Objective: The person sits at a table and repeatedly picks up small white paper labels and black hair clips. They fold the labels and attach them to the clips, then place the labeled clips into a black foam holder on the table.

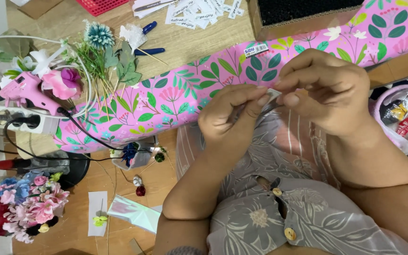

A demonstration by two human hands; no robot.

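Note:
My left hand [230, 118] and my right hand [324, 87] meet in front of my chest, fingertips pinched together on a small pale piece [273, 94] that looks like clear tape or film. A thin dark strand hangs from my left fingers; what it is I cannot tell. Both hands hover just over the near edge of a long roll of pink wrapping paper [175, 94] printed with green leaves, lying across the wooden table [199, 38].
A pink glue gun [24, 89] rests among artificial flowers [95, 52] at left, beside a white power strip [15, 120]. A flower bouquet [27, 205] stands at lower left. Blue-handled scissors [147, 40], paper labels [199, 12], a cardboard box [303, 14], a pink basket [404, 120].

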